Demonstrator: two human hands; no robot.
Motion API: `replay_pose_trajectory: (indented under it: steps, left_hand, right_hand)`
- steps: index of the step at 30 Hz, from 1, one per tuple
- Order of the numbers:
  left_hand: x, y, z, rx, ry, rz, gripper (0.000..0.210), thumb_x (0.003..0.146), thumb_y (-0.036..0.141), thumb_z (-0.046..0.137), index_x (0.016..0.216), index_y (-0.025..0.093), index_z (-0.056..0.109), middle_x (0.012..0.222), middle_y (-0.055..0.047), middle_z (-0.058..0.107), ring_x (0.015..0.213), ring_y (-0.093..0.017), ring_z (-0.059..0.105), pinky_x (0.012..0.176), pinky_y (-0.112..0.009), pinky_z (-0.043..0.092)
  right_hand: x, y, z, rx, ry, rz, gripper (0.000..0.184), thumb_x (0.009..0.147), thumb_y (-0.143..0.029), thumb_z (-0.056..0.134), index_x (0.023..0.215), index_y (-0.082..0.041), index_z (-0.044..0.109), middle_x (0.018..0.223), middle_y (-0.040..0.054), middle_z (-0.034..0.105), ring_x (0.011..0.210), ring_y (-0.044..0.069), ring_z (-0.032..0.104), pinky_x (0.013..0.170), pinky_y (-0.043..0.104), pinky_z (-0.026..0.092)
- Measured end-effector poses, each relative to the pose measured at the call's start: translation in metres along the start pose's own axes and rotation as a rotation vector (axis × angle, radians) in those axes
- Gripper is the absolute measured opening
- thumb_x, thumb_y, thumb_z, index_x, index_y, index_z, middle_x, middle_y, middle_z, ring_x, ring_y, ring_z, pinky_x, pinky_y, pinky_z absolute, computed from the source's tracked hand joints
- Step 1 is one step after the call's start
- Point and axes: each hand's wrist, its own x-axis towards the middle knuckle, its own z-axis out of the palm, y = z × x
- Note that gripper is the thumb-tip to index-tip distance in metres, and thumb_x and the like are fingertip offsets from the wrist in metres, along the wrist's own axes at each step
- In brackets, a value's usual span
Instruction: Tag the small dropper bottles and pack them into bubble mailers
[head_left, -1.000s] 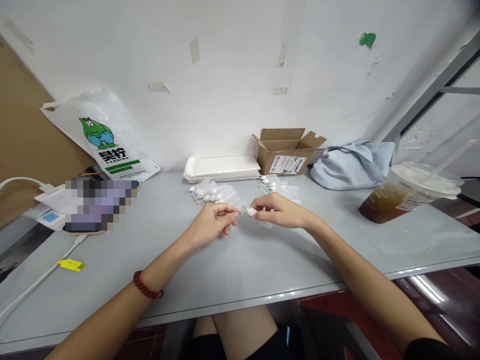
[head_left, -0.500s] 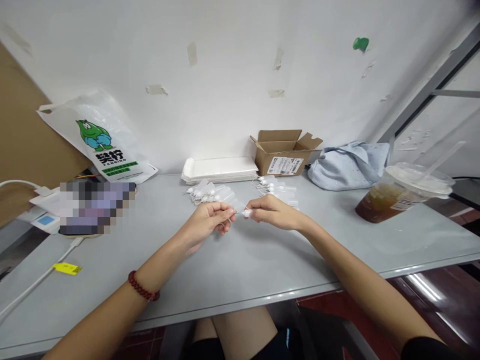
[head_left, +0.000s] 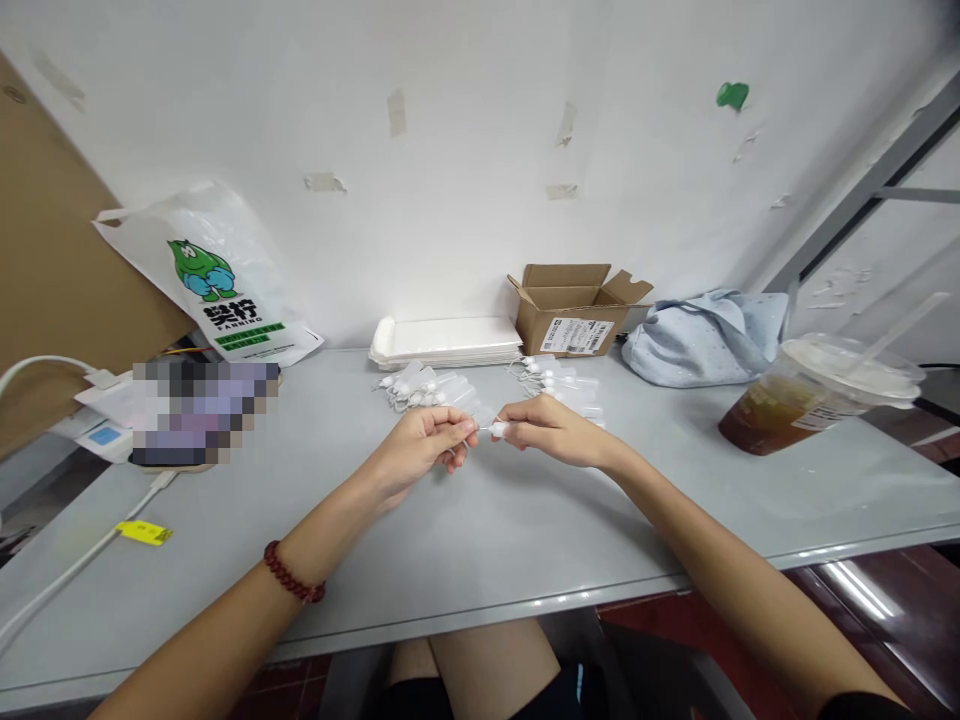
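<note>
Just above the grey tabletop, my left hand [head_left: 429,448] pinches the end of a thin pale cord between thumb and forefinger. My right hand [head_left: 551,430] is closed on a small white plastic piece [head_left: 498,429] at the cord's other end. A short length of cord spans the gap between the hands. Behind my left hand lies a pile of small translucent tubes [head_left: 424,385] with white ends and looped cords. Beyond my right hand is a second group of similar tubes [head_left: 566,382], partly hidden by that hand.
A stack of white envelopes [head_left: 450,342] and an open cardboard box [head_left: 568,320] stand by the wall. On the right are a light-blue cloth bundle [head_left: 697,340] and a drink cup [head_left: 780,400]. At left lie a plastic bag [head_left: 217,280], a blurred-out device [head_left: 202,420] and a white cable [head_left: 67,575].
The whole view has shifted slightly. Both hands keep nearly the same pose, with the cord still held between them.
</note>
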Motion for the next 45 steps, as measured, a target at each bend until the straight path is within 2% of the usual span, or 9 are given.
replay_pose_trajectory:
  steps: [5, 12, 15, 23, 34, 40, 45]
  left_hand:
    - [0.001, -0.005, 0.001, 0.091, 0.051, 0.014, 0.026, 0.081, 0.038, 0.061, 0.074, 0.013, 0.06, 0.06, 0.002, 0.054, 0.053, -0.008, 0.048, 0.054, -0.023, 0.039]
    - [0.001, -0.006, 0.007, 0.194, 0.204, 0.052, 0.022, 0.08, 0.035, 0.059, 0.075, 0.014, 0.06, 0.063, 0.001, 0.058, 0.051, -0.008, 0.049, 0.052, -0.023, 0.039]
    - [0.0, -0.005, 0.008, 0.212, 0.218, 0.052, 0.021, 0.08, 0.034, 0.058, 0.074, 0.014, 0.059, 0.061, 0.002, 0.057, 0.049, -0.008, 0.048, 0.051, -0.023, 0.039]
    - [0.001, -0.011, 0.009, 0.274, 0.212, 0.068, 0.02, 0.079, 0.033, 0.057, 0.071, 0.015, 0.058, 0.057, 0.002, 0.056, 0.047, -0.008, 0.048, 0.05, -0.023, 0.038]
    - [0.0, -0.014, 0.011, 0.219, 0.2, 0.048, 0.018, 0.073, 0.032, 0.061, 0.072, 0.014, 0.059, 0.06, 0.002, 0.058, 0.046, -0.008, 0.048, 0.049, -0.023, 0.038]
    - [0.0, -0.009, 0.009, 0.195, 0.08, 0.044, 0.025, 0.079, 0.037, 0.059, 0.07, 0.014, 0.061, 0.057, 0.001, 0.058, 0.047, -0.009, 0.05, 0.051, -0.024, 0.039]
    - [-0.001, -0.003, 0.003, 0.074, 0.053, -0.001, 0.033, 0.084, 0.044, 0.054, 0.081, 0.013, 0.064, 0.072, -0.003, 0.063, 0.051, -0.009, 0.052, 0.052, -0.025, 0.041]
  right_hand:
    - [0.002, 0.001, 0.002, -0.037, 0.001, 0.009, 0.025, 0.088, -0.032, 0.047, 0.07, -0.016, 0.055, 0.06, -0.0043, 0.046, 0.054, 0.008, 0.037, 0.053, 0.023, 0.029]
    - [0.002, -0.001, 0.009, -0.094, -0.002, -0.002, 0.03, 0.09, -0.031, 0.044, 0.063, -0.017, 0.044, 0.055, -0.0066, 0.035, 0.051, 0.007, 0.029, 0.051, 0.024, 0.025]
    - [0.001, -0.003, 0.009, -0.094, -0.031, 0.0, 0.03, 0.09, -0.033, 0.044, 0.065, -0.017, 0.044, 0.056, -0.0062, 0.038, 0.051, 0.007, 0.031, 0.052, 0.024, 0.026]
    - [0.004, -0.002, 0.012, -0.062, -0.07, 0.012, 0.03, 0.091, -0.033, 0.043, 0.067, -0.016, 0.046, 0.059, -0.004, 0.044, 0.052, 0.007, 0.034, 0.053, 0.024, 0.027]
    - [0.005, 0.003, 0.015, -0.049, -0.075, 0.012, 0.031, 0.09, -0.034, 0.045, 0.065, -0.017, 0.046, 0.058, -0.0049, 0.04, 0.053, 0.008, 0.032, 0.052, 0.024, 0.026]
    - [0.003, 0.001, 0.009, 0.029, -0.055, 0.059, 0.035, 0.09, -0.039, 0.046, 0.065, -0.015, 0.053, 0.056, -0.0046, 0.042, 0.05, 0.007, 0.032, 0.05, 0.023, 0.025]
    - [0.001, -0.001, 0.005, 0.04, 0.02, 0.043, 0.035, 0.09, -0.041, 0.048, 0.067, -0.015, 0.055, 0.056, -0.0046, 0.045, 0.051, 0.007, 0.034, 0.05, 0.023, 0.027]
